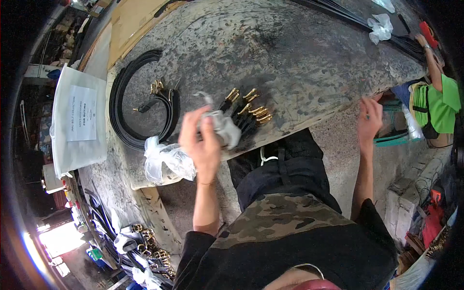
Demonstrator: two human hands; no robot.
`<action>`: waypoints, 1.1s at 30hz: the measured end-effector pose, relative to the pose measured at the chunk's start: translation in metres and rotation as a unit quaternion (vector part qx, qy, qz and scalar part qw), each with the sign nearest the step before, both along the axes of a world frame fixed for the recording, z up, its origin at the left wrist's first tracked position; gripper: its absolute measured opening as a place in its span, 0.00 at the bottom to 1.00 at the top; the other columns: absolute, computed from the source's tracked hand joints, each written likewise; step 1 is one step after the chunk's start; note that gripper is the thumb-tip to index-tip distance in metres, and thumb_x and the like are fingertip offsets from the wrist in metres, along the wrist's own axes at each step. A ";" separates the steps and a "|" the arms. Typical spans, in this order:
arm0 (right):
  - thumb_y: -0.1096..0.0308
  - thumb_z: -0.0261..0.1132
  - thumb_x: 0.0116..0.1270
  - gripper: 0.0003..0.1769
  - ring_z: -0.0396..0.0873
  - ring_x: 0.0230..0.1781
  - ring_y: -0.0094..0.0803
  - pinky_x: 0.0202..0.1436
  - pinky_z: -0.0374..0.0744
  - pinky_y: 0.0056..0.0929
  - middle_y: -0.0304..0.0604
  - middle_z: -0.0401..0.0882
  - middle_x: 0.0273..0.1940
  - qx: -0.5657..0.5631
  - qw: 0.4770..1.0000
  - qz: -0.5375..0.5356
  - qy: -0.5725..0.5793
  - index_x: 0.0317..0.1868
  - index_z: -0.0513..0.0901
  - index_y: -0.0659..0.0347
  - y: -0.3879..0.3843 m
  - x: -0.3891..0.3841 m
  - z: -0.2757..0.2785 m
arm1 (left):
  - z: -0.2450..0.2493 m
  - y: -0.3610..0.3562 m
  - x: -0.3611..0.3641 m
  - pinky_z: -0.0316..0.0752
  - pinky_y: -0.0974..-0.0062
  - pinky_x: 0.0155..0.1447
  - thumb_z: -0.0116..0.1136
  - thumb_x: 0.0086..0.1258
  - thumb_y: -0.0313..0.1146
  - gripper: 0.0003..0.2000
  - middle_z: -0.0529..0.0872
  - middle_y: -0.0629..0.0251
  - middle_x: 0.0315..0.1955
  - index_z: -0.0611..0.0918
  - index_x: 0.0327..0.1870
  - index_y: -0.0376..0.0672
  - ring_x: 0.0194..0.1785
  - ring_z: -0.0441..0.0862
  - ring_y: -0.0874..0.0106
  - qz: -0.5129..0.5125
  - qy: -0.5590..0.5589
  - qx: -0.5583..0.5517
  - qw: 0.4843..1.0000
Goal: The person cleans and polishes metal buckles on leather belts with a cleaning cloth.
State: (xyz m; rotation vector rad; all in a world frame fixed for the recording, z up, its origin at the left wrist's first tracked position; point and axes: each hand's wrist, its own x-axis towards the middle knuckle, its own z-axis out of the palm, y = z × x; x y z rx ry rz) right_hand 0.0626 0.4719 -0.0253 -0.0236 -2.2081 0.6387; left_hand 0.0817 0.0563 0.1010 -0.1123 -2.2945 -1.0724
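My left hand (200,147) is raised over the table's near edge, thumb and fingers closed on crumpled whitish plastic wrap (227,129), which is blurred by motion. Just beyond it lies a bundle of black belts (247,126) with gold buckles (261,114), partly hidden by the plastic. My right hand (370,120) hangs in the air off the table's edge at the right, fingers loosely bent and apart, with nothing visible in it. Left of my left hand, a coil of black belts (118,104) rests on the table, gold buckles showing inside the loop.
The worn, stained table (304,72) spans the front. Clear plastic (166,159) lies at its near left corner, beside a white labelled sheet (79,121). More buckled belts (147,241) hang lower left. At far right, another person's arm (432,65) reaches over long black straps (348,19).
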 end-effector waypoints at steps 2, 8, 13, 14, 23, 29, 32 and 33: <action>0.78 0.63 0.67 0.11 0.81 0.42 0.43 0.45 0.80 0.32 0.49 0.80 0.45 -0.077 0.976 0.111 -0.173 0.50 0.83 0.64 0.004 0.003 -0.023 | -0.004 0.037 -0.006 0.73 0.75 0.45 0.53 0.68 0.22 0.08 0.84 0.60 0.36 0.83 0.45 0.36 0.39 0.81 0.71 -0.044 0.017 0.020 0.999; 0.79 0.63 0.67 0.14 0.80 0.40 0.38 0.41 0.80 0.29 0.46 0.79 0.44 -0.006 0.994 0.092 -0.051 0.52 0.83 0.63 0.007 0.004 -0.011 | -0.071 0.138 -0.045 0.65 0.57 0.63 0.59 0.65 0.31 0.17 0.75 0.51 0.53 0.77 0.55 0.40 0.59 0.70 0.52 -0.166 -0.057 -0.077 0.981; 0.74 0.69 0.65 0.15 0.74 0.31 0.18 0.31 0.73 0.21 0.32 0.77 0.36 -0.609 0.789 0.083 -0.020 0.52 0.81 0.64 0.014 0.006 0.000 | -0.103 0.143 -0.027 0.55 0.49 0.73 0.56 0.69 0.41 0.24 0.68 0.48 0.64 0.73 0.64 0.44 0.70 0.62 0.50 -0.194 -0.105 -0.266 0.938; 0.74 0.69 0.65 0.15 0.74 0.31 0.18 0.31 0.73 0.21 0.32 0.77 0.36 -0.612 0.787 0.079 -0.021 0.52 0.81 0.64 0.021 0.004 -0.015 | -0.107 0.141 -0.027 0.55 0.49 0.73 0.56 0.69 0.41 0.24 0.68 0.48 0.64 0.73 0.64 0.44 0.70 0.62 0.50 -0.196 -0.108 -0.268 0.937; 0.71 0.68 0.67 0.05 0.67 0.21 0.19 0.29 0.67 0.20 0.31 0.78 0.30 -0.700 0.695 0.083 -0.140 0.37 0.78 0.54 0.041 0.002 -0.048 | -0.115 0.144 -0.031 0.57 0.50 0.73 0.55 0.70 0.34 0.22 0.67 0.47 0.66 0.72 0.64 0.43 0.71 0.63 0.50 -0.209 -0.111 -0.252 0.938; 0.73 0.65 0.69 0.05 0.66 0.23 0.18 0.30 0.68 0.23 0.30 0.74 0.29 -0.732 0.678 0.032 -0.063 0.41 0.77 0.56 0.041 0.012 -0.022 | -0.100 0.199 -0.071 0.61 0.54 0.72 0.49 0.65 0.20 0.23 0.67 0.42 0.65 0.72 0.63 0.36 0.69 0.64 0.44 -0.270 -0.131 -0.097 0.949; 0.73 0.62 0.72 0.07 0.64 0.25 0.18 0.30 0.68 0.24 0.30 0.72 0.30 -0.732 0.680 -0.019 -0.027 0.48 0.77 0.61 0.060 0.025 -0.034 | -0.114 0.270 -0.096 0.66 0.57 0.68 0.48 0.59 0.17 0.26 0.70 0.39 0.62 0.73 0.62 0.35 0.63 0.71 0.44 -0.266 -0.082 0.040 0.960; 0.73 0.62 0.72 0.11 0.65 0.25 0.19 0.30 0.68 0.24 0.31 0.73 0.31 -0.736 0.676 -0.045 -0.012 0.53 0.76 0.62 0.068 0.031 -0.039 | -0.125 0.290 -0.100 0.70 0.57 0.65 0.47 0.57 0.16 0.25 0.74 0.41 0.60 0.76 0.60 0.35 0.60 0.75 0.47 -0.275 -0.050 0.050 0.959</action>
